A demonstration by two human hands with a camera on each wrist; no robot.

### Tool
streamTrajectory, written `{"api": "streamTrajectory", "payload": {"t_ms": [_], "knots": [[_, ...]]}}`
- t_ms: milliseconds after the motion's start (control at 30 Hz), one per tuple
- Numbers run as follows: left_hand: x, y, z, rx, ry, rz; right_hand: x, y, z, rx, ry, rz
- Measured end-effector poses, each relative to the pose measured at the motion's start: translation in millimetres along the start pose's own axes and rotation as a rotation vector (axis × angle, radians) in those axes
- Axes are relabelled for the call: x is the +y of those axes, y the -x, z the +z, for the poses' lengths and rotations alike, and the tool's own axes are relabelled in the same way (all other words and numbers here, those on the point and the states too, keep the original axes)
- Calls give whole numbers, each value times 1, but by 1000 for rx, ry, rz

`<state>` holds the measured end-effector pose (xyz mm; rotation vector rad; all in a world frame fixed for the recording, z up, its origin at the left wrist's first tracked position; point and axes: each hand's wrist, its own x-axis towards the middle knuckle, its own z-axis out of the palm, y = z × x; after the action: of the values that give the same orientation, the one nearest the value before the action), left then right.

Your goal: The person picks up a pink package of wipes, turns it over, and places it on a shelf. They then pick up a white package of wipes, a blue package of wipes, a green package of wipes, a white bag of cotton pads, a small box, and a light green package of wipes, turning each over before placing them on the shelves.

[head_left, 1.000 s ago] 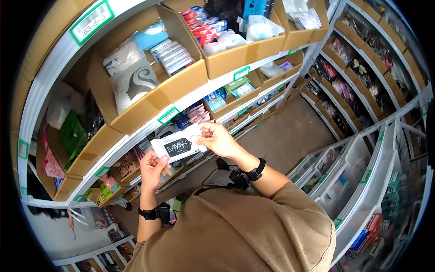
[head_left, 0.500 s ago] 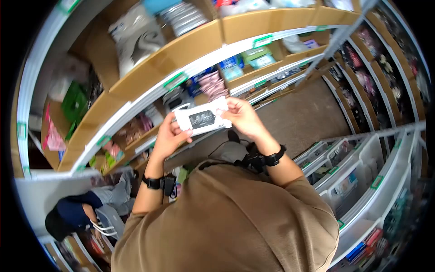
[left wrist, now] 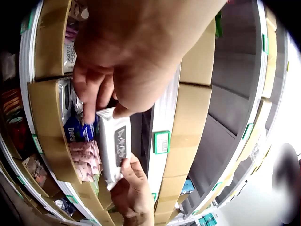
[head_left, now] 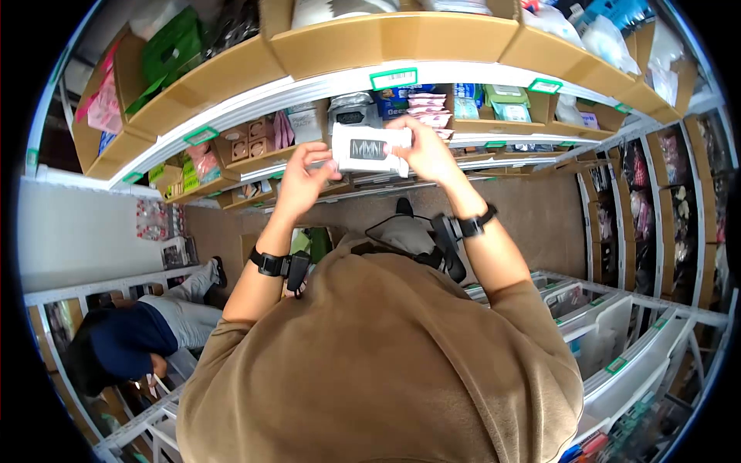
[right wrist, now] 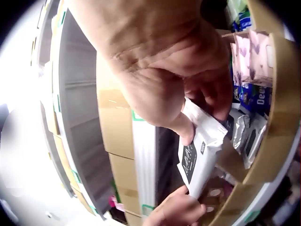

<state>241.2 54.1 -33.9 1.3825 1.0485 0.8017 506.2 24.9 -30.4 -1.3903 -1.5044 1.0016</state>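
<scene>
A white packet [head_left: 370, 149] with a black label is held up in front of the shelves in the head view. My right hand [head_left: 429, 156] pinches its right end, thumb on the front. At its left edge, the fingertips of my left hand [head_left: 302, 181] touch the packet, with the fingers loosely spread. The left wrist view has my left hand [left wrist: 134, 52] over the upper end of the packet [left wrist: 114, 148], my right hand [left wrist: 134, 193] pinching the lower end. From the right wrist, my right hand [right wrist: 164, 70] has its thumb on the packet [right wrist: 200, 153].
Behind the hands, a shelf box holds grey packets [head_left: 355, 109] and pink packets [head_left: 429, 110]. Cardboard boxes [head_left: 394, 38] line the shelf above. A person in dark blue [head_left: 127, 339] bends at lower left; white bins [head_left: 606, 339] stand at right.
The head view has turned, so the shelves lie more level and the bent person shows at lower left. My left thumb has slid from the packet's front to its left edge.
</scene>
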Motion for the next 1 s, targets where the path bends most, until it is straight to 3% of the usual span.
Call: {"api": "streamTrajectory", "payload": {"t_ms": [100, 200, 267, 333, 533, 600, 800, 867, 900, 1000], "knots": [[3, 7, -23, 187, -81, -38, 15, -59, 14, 49, 250, 133], [-6, 29, -50, 146, 46, -100, 67, -120, 38, 113, 306, 178], [-14, 48, -63, 170, 30, -95, 89, -147, 50, -35, 405, 249], [-22, 67, -75, 183, 46, -151, 86, -152, 60, -95, 655, 239], [-57, 109, -102, 308, 117, -202, 61, -153, 69, -324, 1027, 161], [-63, 118, -108, 281, 124, -224, 58, -157, 69, -385, 989, 228], [-60, 125, -114, 314, 164, -247, 64, -180, 64, -671, 1160, 187], [-77, 122, -118, 277, 168, -188, 57, -181, 66, -722, 1101, 238], [-80, 121, -121, 293, 173, -196, 60, -178, 70, -642, 1056, 142], [-85, 120, -125, 342, 216, -161, 64, -173, 84, -648, 840, 67]]}}
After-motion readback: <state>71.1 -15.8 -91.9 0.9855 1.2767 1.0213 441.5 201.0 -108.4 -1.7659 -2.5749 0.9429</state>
